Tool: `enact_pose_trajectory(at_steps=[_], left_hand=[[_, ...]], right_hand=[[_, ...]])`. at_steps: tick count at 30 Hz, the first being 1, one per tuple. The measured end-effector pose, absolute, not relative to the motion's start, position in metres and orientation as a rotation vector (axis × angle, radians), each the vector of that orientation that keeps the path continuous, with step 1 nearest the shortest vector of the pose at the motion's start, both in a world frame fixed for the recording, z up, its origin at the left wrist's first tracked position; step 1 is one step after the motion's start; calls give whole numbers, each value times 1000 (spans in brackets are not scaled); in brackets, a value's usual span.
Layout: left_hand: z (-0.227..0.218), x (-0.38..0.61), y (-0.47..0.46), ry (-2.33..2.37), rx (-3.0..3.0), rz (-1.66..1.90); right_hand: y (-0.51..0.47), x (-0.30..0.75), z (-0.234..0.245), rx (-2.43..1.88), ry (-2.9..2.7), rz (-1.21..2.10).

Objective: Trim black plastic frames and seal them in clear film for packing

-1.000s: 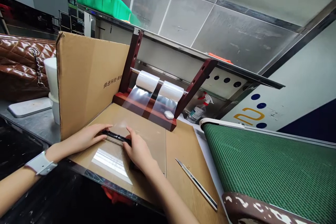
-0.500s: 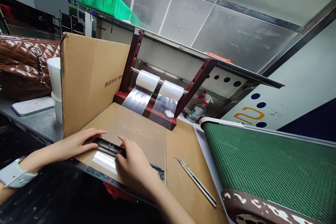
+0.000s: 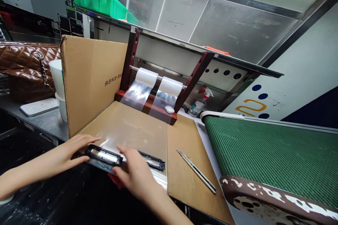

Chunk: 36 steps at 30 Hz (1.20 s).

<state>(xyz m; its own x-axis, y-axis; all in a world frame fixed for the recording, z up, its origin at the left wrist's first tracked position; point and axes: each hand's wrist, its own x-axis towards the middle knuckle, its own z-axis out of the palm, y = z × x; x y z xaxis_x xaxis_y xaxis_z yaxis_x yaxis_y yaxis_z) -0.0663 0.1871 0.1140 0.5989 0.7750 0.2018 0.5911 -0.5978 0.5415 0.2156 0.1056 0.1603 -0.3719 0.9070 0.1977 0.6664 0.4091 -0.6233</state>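
Change: the black bar (image 3: 104, 156) lies closer to the person and to the board's front edge than in the view from half a second earlier. More of its length now shows to the right of the right hand.

Bar: flat and rectangular with a pale inset, lying roughly level across the front of the board (image 3: 190, 154). The right hand covers its middle section.

Film: the clear film (image 3: 132, 128) runs from two white rolls (image 3: 158, 82) across the board and beneath the bar, reaching the front edge.

Left hand (image 3: 71, 151): fingers spread and extended at the bar's left end, with the thumb beside or touching it. A firm grip cannot be confirmed.

Right hand (image 3: 134, 175): fingers partly closed over the bar's middle and slightly blurred. Whether they hold it cannot be determined.

Board: a knife (image 3: 196, 171) lies on its right half, well apart from the bar.

Around: a cardboard panel (image 3: 91, 81) stands along the board's left side. The rolls hang on a dark red stand (image 3: 129, 63). A green belt (image 3: 264, 147) lies to the right. Cups (image 3: 57, 81) and a handbag (image 3: 26, 68) stand on the steel bench (image 3: 34, 124) at left.
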Motion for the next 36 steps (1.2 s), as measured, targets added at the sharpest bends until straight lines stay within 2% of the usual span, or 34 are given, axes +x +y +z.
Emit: enact_pose_trajectory(at_steps=[5,10,16,25,36], left_hand=[[142,-20,176,952,2454,634],[139,52,169,709,2535,476],[115,78,179,775,2587,425],[120,96,190,955,2584,422],[132,92,190,969,2499,361]], right_hand=[[88,290,160,-1488,-1781,553],[64,335,126,-1584,-1849,588],[63,332,117,-1561,-1936,547],[83,323,119,-1649,-1837,455],[79,326,129,-1585,-1722,615]])
